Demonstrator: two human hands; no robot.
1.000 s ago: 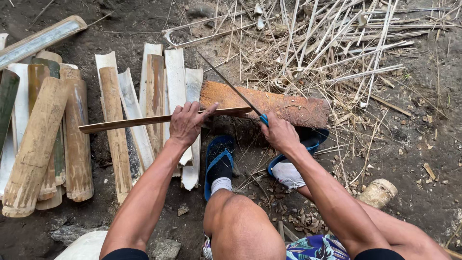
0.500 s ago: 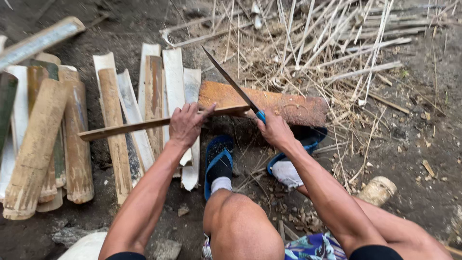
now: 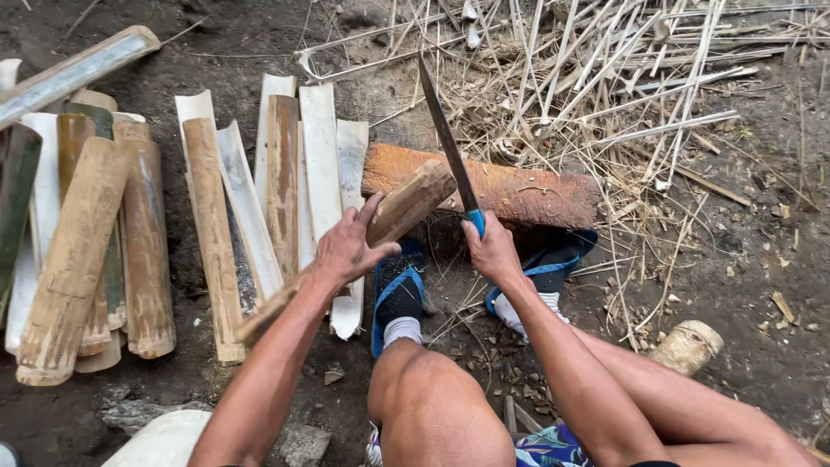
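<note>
Left hand (image 3: 346,251) is clamped mid-length on a split bamboo slat (image 3: 406,206) at frame centre, its far end propped w/ the log (image 3: 501,190); right hand (image 3: 493,251) is closed round the blue handle of a long knife (image 3: 445,143), blade pointing up-frame. Slat looks light, stiff & dry, prob. splintery along the cut edges, so hold the smooth outer curve, fingers well off the blade line. Knife: grip handle only.

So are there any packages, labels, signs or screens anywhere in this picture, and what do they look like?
None in view: only split bamboo pieces, a reddish log, dry stalks and bare dirt. The left hand holds a bamboo strip; the right hand holds a blue-handled knife.
</note>
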